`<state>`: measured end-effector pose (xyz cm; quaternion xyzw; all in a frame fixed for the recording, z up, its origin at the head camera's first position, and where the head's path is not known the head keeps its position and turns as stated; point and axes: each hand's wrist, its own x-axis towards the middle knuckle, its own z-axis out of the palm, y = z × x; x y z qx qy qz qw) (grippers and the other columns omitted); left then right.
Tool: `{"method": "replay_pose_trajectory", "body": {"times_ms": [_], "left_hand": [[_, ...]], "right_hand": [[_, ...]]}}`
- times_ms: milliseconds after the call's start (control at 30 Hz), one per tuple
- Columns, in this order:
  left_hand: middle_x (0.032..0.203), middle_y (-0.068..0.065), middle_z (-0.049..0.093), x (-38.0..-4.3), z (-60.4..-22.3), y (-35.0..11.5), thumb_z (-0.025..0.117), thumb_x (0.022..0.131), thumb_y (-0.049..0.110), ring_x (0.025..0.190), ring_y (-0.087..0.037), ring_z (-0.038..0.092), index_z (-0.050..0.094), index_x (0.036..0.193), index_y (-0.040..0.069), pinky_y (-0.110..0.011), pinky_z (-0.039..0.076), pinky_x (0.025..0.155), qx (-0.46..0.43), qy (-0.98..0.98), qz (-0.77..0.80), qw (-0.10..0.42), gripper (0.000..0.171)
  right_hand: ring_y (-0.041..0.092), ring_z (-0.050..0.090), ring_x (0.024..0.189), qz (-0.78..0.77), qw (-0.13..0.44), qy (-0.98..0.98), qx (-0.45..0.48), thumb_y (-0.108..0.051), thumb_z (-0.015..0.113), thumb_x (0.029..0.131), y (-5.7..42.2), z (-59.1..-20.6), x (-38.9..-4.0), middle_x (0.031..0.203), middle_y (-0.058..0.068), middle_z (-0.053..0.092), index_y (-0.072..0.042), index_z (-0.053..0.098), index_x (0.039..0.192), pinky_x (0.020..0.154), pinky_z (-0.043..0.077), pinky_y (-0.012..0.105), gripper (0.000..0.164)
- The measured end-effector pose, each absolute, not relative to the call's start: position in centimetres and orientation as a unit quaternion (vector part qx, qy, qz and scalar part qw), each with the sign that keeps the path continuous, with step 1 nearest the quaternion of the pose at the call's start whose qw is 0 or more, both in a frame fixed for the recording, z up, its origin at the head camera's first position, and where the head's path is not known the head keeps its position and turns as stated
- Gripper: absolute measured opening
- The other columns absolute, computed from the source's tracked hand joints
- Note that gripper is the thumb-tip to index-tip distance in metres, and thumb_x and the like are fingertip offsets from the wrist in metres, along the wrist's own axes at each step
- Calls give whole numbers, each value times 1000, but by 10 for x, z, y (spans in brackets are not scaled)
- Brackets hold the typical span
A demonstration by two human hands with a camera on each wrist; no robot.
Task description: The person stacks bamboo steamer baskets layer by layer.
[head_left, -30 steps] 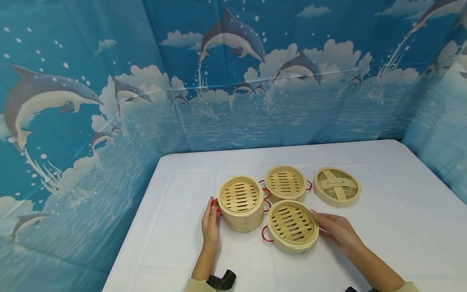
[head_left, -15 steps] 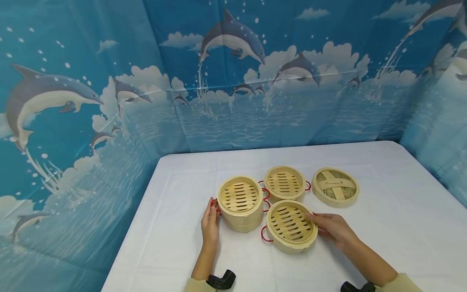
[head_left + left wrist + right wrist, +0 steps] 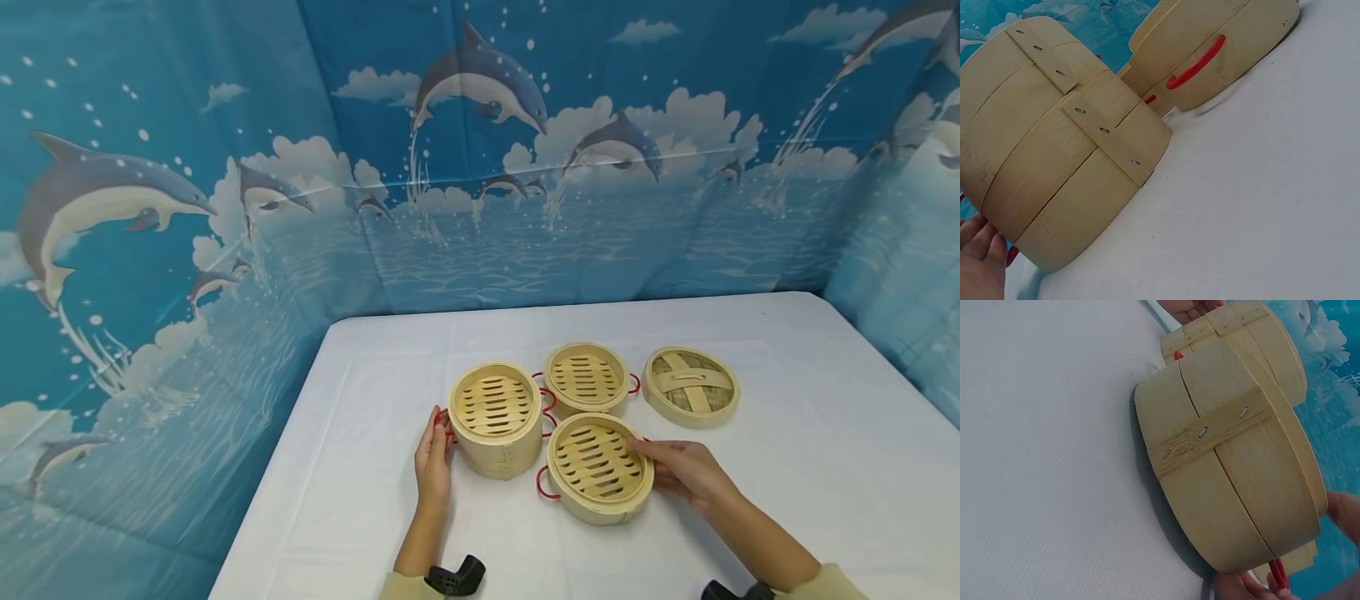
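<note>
My right hand (image 3: pixel 686 471) grips a single bamboo steamer basket (image 3: pixel 600 468) at its right side, thumb over the rim onto the slatted floor. In the right wrist view, the fingers (image 3: pixel 1244 586) sit at the basket's lower edge, by a red handle (image 3: pixel 1279 574). My left hand (image 3: pixel 432 462) touches the left side of a stack of two steamer baskets (image 3: pixel 497 421), near its red handles; in the left wrist view its fingers (image 3: pixel 982 240) lie against the stack's wall. The held basket stands just right of the stack and nearer to me.
Another steamer basket (image 3: pixel 587 377) with red handles stands behind the held one. Right of it lies a round woven bamboo lid (image 3: pixel 692 387) with a strap across its top. All are on a white-covered table (image 3: pixel 337 467), with a dolphin-print curtain (image 3: pixel 480 233) behind.
My right thumb has moved inward over the rim onto the slats of the basket, which has shifted very slightly left. The left hand and the stack stay in place.
</note>
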<state>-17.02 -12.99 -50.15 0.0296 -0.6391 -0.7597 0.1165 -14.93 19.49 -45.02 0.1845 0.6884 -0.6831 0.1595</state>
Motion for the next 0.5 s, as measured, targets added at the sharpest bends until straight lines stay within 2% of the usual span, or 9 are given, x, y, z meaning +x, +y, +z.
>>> {"method": "replay_pose_trajectory", "body": {"times_ms": [100, 267, 333, 500], "left_hand": [[137, -17, 41, -170, -502, -130, 36, 101, 27, 122, -17, 42, 29, 142, -1, -22, 38, 95, 30, -639, -760, 116, 50], [137, -17, 42, -170, -502, -130, 36, 101, 27, 120, -13, 44, 29, 142, -1, -21, 39, 94, 28, -637, -761, 118, 50], [137, -17, 42, -170, -502, -130, 37, 101, 27, 120, -14, 44, 29, 142, -1, -21, 39, 94, 28, -636, -762, 119, 50], [137, -17, 42, -170, -502, -130, 36, 101, 26, 123, -17, 42, 29, 142, 0, -22, 38, 96, 30, -637, -761, 116, 50]], "right_hand": [[15, 65, 68, -687, 161, 681, 197, -23, 73, 79, 197, -450, -148, 75, 7, 68, 12, 55, 106, 63, 55, 29, 48], [15, 65, 70, -703, 164, 658, 215, -24, 73, 79, 201, -445, -145, 76, 5, 66, 16, 44, 118, 66, 55, 29, 64], [16, 65, 71, -709, 166, 650, 217, -25, 73, 79, 204, -440, -144, 77, 4, 65, 16, 42, 119, 68, 55, 30, 65], [16, 66, 73, -720, 161, 644, 201, -28, 70, 82, 211, -422, -145, 79, 2, 65, 8, 53, 107, 70, 54, 31, 47]]}}
